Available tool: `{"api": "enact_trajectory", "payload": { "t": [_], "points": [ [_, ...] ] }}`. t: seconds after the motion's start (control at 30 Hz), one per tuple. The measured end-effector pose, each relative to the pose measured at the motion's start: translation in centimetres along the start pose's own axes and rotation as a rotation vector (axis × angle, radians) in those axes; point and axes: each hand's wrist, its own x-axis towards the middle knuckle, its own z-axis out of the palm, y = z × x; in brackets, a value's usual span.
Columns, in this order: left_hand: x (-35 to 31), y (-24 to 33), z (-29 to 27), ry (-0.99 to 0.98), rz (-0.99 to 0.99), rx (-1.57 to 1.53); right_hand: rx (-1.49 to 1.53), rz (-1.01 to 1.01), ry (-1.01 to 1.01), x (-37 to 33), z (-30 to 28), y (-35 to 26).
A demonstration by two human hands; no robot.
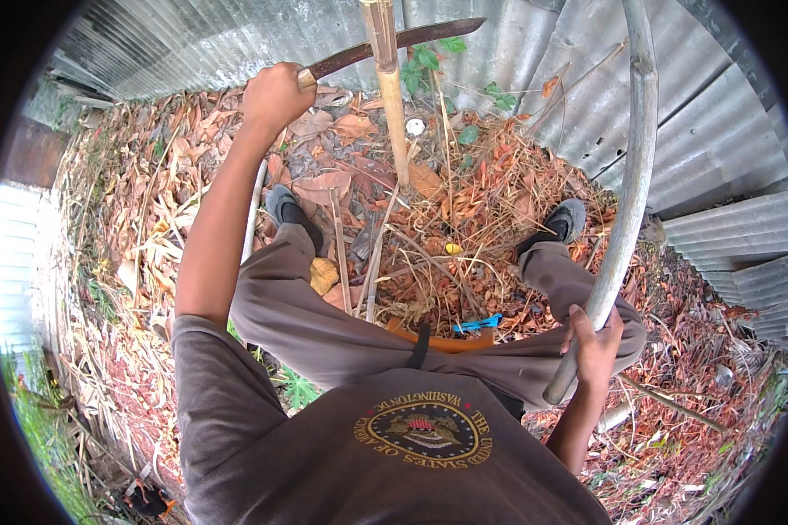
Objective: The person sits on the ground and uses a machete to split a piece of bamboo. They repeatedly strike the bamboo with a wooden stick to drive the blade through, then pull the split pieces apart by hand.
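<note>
My left hand (277,94), its arm stretched forward, is closed round the pale handle of a machete (442,31). The long, dark, slightly curved blade points right and crosses an upright bamboo pole (395,122). The pole covers part of the blade, and I cannot tell whether the edge is sunk into it. Near my right thigh, my right hand (594,343) grips the lower part of a long grey wooden stick (636,157). This stick bends slightly and rises past the top of the view.
Dry leaves and twigs (490,210) cover the ground between my feet. Corrugated metal sheets (578,79) wall off the front and right. Loose split sticks (340,254) lie before me. A light blue plastic piece (479,324) is between my legs, beside an orange-brown edge (446,344).
</note>
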Motion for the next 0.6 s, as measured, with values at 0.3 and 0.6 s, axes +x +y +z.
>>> {"api": "enact_trajectory", "payload": {
  "t": [0.3,0.6],
  "points": [
    [0.4,2.1,-1.5,-0.542,-0.116,-0.607,-0.095,-0.143,-0.157,1.6,4.5,-4.8],
    [0.1,-0.1,-0.4,-0.409,-0.091,-0.524,-0.327,-0.578,-0.120,10.0,9.8,-15.9]
  ]
}}
